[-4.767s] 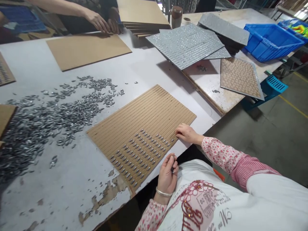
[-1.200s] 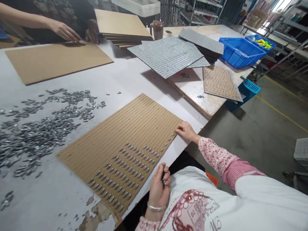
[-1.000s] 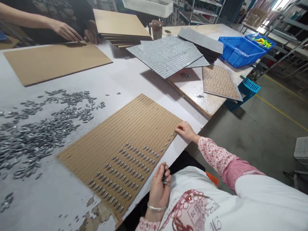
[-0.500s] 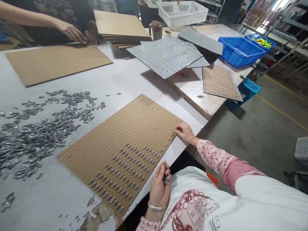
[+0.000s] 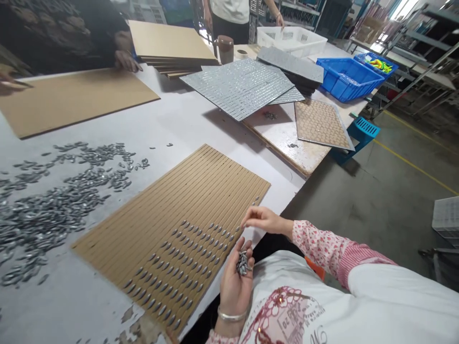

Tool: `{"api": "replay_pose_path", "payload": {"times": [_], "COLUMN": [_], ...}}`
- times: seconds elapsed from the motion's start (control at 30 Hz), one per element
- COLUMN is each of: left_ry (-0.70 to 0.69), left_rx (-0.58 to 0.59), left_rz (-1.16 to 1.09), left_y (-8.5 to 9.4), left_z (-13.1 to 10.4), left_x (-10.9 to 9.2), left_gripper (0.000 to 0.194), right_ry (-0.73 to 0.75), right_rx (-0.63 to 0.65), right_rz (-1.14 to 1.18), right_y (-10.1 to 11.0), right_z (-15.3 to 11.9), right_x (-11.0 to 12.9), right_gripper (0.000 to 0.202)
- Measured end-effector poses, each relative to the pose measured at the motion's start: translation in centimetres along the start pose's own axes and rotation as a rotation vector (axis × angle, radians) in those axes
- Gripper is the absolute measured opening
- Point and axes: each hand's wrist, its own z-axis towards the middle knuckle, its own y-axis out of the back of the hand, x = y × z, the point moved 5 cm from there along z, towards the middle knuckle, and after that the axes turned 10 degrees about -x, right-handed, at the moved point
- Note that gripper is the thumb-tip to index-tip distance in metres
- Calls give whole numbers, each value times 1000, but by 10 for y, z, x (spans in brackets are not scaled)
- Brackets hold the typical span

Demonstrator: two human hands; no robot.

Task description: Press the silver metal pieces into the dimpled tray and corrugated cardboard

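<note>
My left hand is cupped, palm up, around a small heap of grey spindle-shaped metal pieces by the near edge of a grooved brown board. Just above it, my right hand has its thumb and fingertips drawn together over the board's right edge; whatever lies between them is too small to make out. Rows of the same pieces sit in the board's grooves on its near part. A single piece lies farther along the edge groove.
A large pile of loose grey pieces spreads left of the board. Across the table a person's hand rests by a plain brown board. Silvery grooved panels, a brown mug and a blue bin stand behind.
My right hand has come back along the board's edge toward my left hand. My left hand has opened wider, showing the pieces. The co-worker's hands have moved apart over the plain board.
</note>
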Motion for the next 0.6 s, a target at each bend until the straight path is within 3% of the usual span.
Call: {"api": "replay_pose_path", "payload": {"times": [0.07, 0.13, 0.27, 0.37, 0.6], "left_ry": [25, 44, 57, 57, 58], "left_rx": [25, 56, 78, 88, 94], "left_rz": [-19, -39, -39, -24, 9], "left_y": [1, 2, 6, 6, 5], "left_z": [-1, -1, -1, -1, 0], "left_x": [1, 2, 5, 6, 9], "left_gripper": [20, 14, 17, 25, 16], "right_ry": [-18, 18, 102, 84, 134], "right_rx": [-186, -307, -336, -311, -226], "right_rz": [-42, -250, -674, -762, -878], "right_y": [29, 58, 94, 103, 100], "right_z": [13, 25, 40, 44, 49], "right_x": [-5, -7, -11, -19, -21], "right_gripper": [17, 12, 11, 8, 5]}}
